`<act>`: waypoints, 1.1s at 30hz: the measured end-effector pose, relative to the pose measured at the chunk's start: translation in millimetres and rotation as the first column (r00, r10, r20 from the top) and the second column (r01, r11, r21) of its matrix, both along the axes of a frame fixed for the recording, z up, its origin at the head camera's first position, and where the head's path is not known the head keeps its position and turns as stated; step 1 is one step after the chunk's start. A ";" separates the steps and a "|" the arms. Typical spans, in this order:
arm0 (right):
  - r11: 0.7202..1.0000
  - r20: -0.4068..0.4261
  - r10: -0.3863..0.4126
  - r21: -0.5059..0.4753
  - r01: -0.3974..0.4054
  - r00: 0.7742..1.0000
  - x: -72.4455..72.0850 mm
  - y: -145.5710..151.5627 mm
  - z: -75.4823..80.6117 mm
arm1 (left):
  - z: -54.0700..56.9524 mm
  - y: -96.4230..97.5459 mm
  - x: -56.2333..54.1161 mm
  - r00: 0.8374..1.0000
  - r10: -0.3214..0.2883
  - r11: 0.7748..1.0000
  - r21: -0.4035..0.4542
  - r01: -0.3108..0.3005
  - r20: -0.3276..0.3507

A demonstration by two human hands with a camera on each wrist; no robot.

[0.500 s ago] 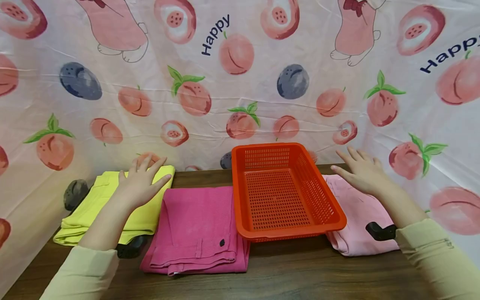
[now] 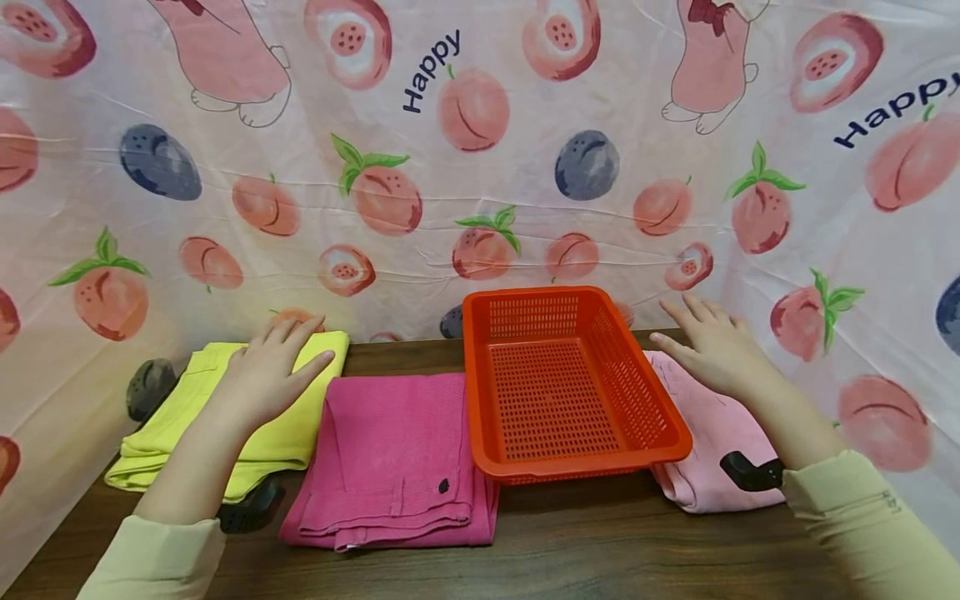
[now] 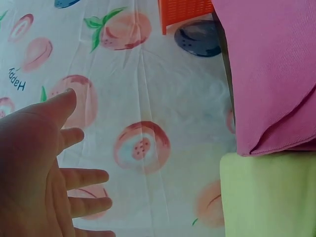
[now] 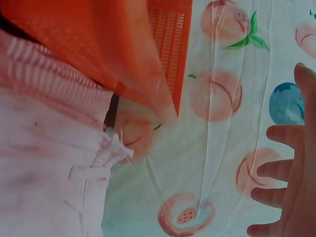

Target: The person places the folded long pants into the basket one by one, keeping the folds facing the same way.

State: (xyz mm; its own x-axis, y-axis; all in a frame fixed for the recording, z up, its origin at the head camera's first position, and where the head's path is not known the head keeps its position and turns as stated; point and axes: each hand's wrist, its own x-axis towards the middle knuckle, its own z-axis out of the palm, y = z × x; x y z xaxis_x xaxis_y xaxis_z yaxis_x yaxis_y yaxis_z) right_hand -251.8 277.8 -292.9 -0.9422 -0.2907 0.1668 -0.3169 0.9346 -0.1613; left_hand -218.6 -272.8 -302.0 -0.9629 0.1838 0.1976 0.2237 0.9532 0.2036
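Note:
My left hand [image 2: 262, 379], fingers spread and holding nothing, hovers over the folded yellow pants [image 2: 300, 425] at the left in the head view. Beside them lie folded magenta pants [image 2: 397, 450] with a waistband and a small dark button. My right hand [image 2: 716, 350] is held out with straight fingers above the folded light pink pants [image 2: 705, 433]. Between the magenta and pink pants sits an orange-red plastic basket [image 2: 555, 400] with nothing in it, its right side overlapping the pink pants. In the left wrist view, the hand's fingers [image 3: 89, 175] are straight and apart.
A brown wooden table [image 2: 570, 542] bears everything. Behind and along both sides hangs a white curtain [image 2: 420, 300] printed with peaches and dark fruit. Black devices [image 2: 750, 473] are strapped at the wrists.
Both hands have drifted slightly to the left in the head view, still spread. The pants and basket have stayed in place.

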 end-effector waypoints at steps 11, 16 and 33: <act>0.997 -0.040 0.042 -0.067 -0.045 0.998 14.9 -21.2 -2.2 | -1.1 3.4 17.8 0.999 -0.022 0.999 0.024 0.023 -0.038; 0.996 -0.076 0.068 -0.058 -0.073 0.995 22.8 -32.8 -4.3 | -4.0 7.8 25.1 0.996 -0.009 1.000 -0.026 0.006 -0.091; 0.983 -0.160 0.173 -0.030 -0.180 0.972 43.7 -66.9 -15.0 | -14.8 11.8 46.9 0.993 0.056 0.998 -0.035 -0.060 -0.099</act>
